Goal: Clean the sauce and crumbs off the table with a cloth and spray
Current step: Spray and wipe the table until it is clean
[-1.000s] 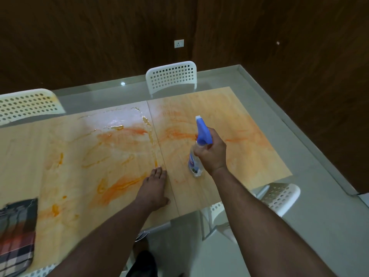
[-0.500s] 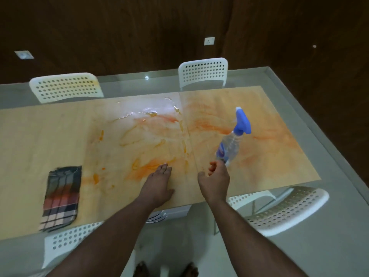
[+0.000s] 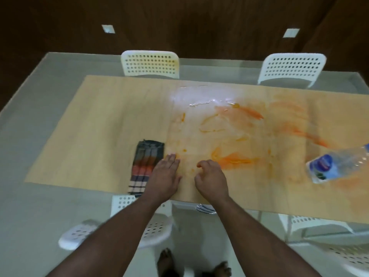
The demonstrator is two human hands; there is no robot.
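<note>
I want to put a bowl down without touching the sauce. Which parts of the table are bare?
The table is bare on its left part, from the left edge to the folded cloth, and behind the cloth toward the far chair. Crowded: orange sauce smears cover the middle and right, with a wet patch behind them and the spray bottle at the right.

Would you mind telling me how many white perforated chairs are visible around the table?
5: two beyond the table's far edge, left and right; three on the near side, at left, right and bottom right corner. Others may be hidden.
</note>
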